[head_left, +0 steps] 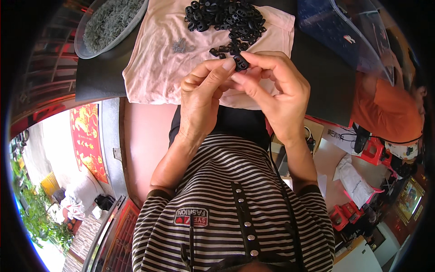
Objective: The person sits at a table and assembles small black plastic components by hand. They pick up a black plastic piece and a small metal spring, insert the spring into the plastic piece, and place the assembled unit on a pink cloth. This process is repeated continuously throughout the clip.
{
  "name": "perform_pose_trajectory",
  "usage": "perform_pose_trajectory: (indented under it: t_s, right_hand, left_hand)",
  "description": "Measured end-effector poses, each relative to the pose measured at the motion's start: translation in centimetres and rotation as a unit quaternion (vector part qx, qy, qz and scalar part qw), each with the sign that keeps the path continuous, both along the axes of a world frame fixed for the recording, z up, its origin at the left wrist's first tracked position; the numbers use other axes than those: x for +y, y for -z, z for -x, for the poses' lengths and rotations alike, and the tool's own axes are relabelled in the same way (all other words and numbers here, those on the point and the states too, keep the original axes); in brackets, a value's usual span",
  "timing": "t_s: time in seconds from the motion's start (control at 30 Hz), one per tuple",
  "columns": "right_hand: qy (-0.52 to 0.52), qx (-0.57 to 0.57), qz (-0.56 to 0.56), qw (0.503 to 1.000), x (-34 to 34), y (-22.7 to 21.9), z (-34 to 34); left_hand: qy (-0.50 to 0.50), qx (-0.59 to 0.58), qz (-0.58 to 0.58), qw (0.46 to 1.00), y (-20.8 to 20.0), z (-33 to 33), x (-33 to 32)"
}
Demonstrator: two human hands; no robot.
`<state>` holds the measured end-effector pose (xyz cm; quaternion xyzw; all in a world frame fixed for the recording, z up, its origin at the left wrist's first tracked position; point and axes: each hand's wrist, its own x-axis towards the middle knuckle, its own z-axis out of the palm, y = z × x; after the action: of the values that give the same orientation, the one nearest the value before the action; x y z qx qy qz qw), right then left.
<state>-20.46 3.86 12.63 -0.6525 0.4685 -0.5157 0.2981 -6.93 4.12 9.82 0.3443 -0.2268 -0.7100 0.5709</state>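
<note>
A small black plastic cord lock [241, 63] with round holes is pinched between my two hands above the front of a pink cloth [152, 68]. My left hand [201, 90] is closed, its thumb and forefinger pressed to the piece's left side. On the other side, my right hand [283, 88] grips it with thumb and forefinger. Just beyond my fingertips lies a heap of similar black pieces [222, 18], with a few loose ones trailing toward me. A little pile of tiny grey parts [181, 46], perhaps springs, rests on the cloth left of the heap.
A clear tub [80, 43] full of grey parts stands at the far left of the dark table [328, 86]. A clear plastic bin [383, 50] is at the far right. Beside the table's right side sits a person in orange [385, 109]. Red stools [374, 152] stand below.
</note>
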Motion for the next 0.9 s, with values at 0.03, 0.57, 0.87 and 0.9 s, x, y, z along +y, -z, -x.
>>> perform_pose_trajectory:
  t_s: [0.03, 0.57, 0.87, 0.9]
  right_hand:
    - [0.005, 0.02, 0.01, 1.0, 0.1, 0.0, 0.0]
    - [-0.075, -0.001, -0.056, 0.996, -0.1, -1.0, 1.7]
    - [-0.107, 0.012, -0.065, 0.992, 0.0, -1.2, 1.8]
    - [-0.107, 0.023, -0.06, 0.992, 0.1, -1.1, 1.8]
  left_hand:
    - [-0.013, 0.011, -0.01, 1.0, 0.2, 0.2, 0.1]
    - [0.01, -0.08, 0.197, 0.977, 1.9, -1.0, -0.5]
    - [0.002, -0.145, 0.263, 0.954, 2.3, -1.4, -0.8]
    - [0.002, -0.145, 0.257, 0.955, 2.4, -1.4, -0.6]
